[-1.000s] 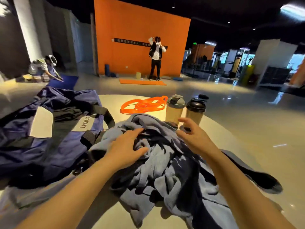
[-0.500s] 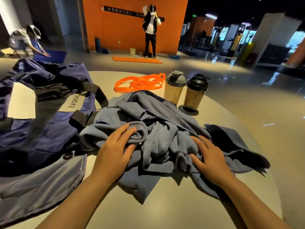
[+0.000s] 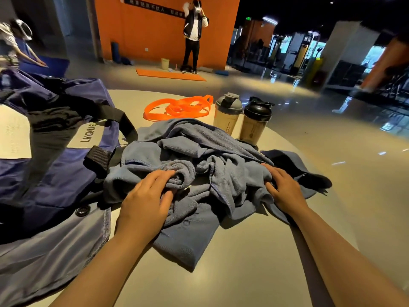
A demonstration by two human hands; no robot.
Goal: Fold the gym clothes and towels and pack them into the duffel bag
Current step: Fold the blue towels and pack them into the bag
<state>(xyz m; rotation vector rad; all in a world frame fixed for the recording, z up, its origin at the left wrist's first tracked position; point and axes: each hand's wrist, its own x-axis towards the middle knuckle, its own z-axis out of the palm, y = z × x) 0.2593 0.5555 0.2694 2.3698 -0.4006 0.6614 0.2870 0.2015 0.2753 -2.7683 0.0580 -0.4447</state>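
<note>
A crumpled blue-grey towel [image 3: 199, 156] lies heaped in the middle of the round table [image 3: 243, 273]. My left hand [image 3: 146, 200] lies on its near left side, fingers and thumb curled round a rolled fold. At the heap's right side my right hand [image 3: 284, 189] digs its fingertips into the fabric and grips it. The navy duffel bag [image 3: 55, 171] stands open at the left, touching the towel, with black clothing [image 3: 53, 116] inside. A grey buttoned garment [image 3: 44, 251] is spread at the near left, and a dark cloth [image 3: 298, 171] pokes out beyond my right hand.
Orange resistance bands [image 3: 177, 108] lie behind the towel. Two shaker bottles, one with a grey lid [image 3: 228, 116] and one with a black lid [image 3: 254, 122], stand at the heap's far right edge. Two people are on the floor beyond the table.
Both hands came down from above the heap onto the towel and closed on its folds. The camera has tilted downward and moved closer.
</note>
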